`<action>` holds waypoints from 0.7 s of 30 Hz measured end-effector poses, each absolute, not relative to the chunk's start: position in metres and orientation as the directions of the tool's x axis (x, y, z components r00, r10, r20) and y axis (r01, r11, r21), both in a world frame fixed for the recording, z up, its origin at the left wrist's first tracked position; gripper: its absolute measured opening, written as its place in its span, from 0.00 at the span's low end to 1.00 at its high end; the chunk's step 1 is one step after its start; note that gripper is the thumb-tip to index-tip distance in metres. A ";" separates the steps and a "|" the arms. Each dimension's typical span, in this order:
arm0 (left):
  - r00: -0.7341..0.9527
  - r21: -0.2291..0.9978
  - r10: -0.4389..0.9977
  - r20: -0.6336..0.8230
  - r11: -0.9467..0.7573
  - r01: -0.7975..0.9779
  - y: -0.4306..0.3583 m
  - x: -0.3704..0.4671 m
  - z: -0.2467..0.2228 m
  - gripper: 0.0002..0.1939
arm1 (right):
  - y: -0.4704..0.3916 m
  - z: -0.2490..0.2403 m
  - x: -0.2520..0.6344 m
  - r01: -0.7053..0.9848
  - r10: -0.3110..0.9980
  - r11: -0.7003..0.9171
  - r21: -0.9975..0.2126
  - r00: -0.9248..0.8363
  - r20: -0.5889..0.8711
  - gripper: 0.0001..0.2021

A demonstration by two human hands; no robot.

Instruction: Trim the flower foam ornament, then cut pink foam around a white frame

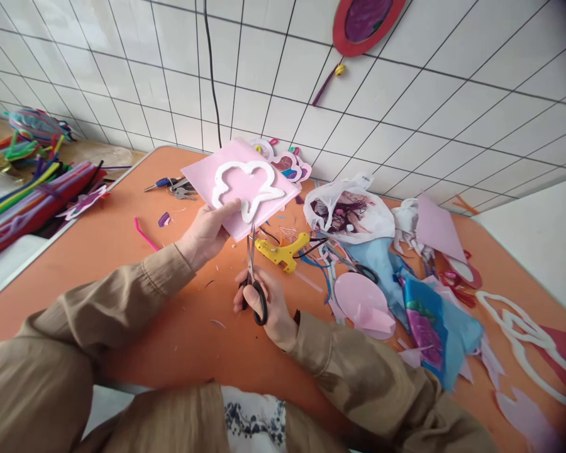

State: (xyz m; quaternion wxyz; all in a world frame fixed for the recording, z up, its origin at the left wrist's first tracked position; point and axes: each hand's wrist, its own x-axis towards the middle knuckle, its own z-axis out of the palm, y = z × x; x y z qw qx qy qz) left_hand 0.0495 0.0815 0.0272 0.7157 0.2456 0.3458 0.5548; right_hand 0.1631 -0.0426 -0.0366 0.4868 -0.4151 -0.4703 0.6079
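Observation:
Between the thumb and fingers of my left hand (207,229) is a pink sheet (200,173), raised above the orange table. On the sheet lies a white scalloped outline shape (221,182) with an open middle; my thumb presses on its lower edge. My right hand (271,302) is closed round the black handles of a pair of scissors (251,267). The scissor blades point up at the lower edge of the sheet, close to the white shape's bottom tip. Whether they touch the paper I cannot tell. Just right of the blades lies a yellow glue gun (283,250).
Keys (182,187) lie at the table's back left, with bundled pipe cleaners (38,195) beyond the left edge. A white plastic bag (377,217), a pink oval (358,296), blue wrapping (453,333) and paper scraps crowd the right. A tiled wall (273,63) bounds the back.

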 end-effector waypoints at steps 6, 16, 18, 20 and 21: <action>0.199 0.811 0.973 -0.114 0.207 -0.547 0.100 0.026 0.050 0.05 | -0.027 -0.014 0.185 0.082 0.931 0.023 -0.996 -0.365 -0.008 0.23; 0.323 0.876 0.940 -0.109 0.245 -0.416 0.105 0.007 0.063 0.03 | -0.014 0.073 0.276 0.501 0.837 0.105 -0.859 -0.510 -0.196 0.19; 0.335 0.870 0.932 -0.136 0.274 -0.409 0.105 0.007 0.062 0.01 | -0.014 0.074 0.287 0.474 0.821 0.086 -0.876 -0.532 -0.207 0.22; 0.346 0.854 0.924 -0.161 0.306 -0.420 0.105 0.008 0.062 0.04 | -0.013 0.074 0.292 0.440 0.817 0.060 -0.896 -0.538 -0.209 0.24; 0.353 0.847 0.920 -0.168 0.318 -0.426 0.105 0.008 0.062 0.05 | -0.012 0.075 0.293 0.425 0.820 0.044 -0.904 -0.533 -0.211 0.24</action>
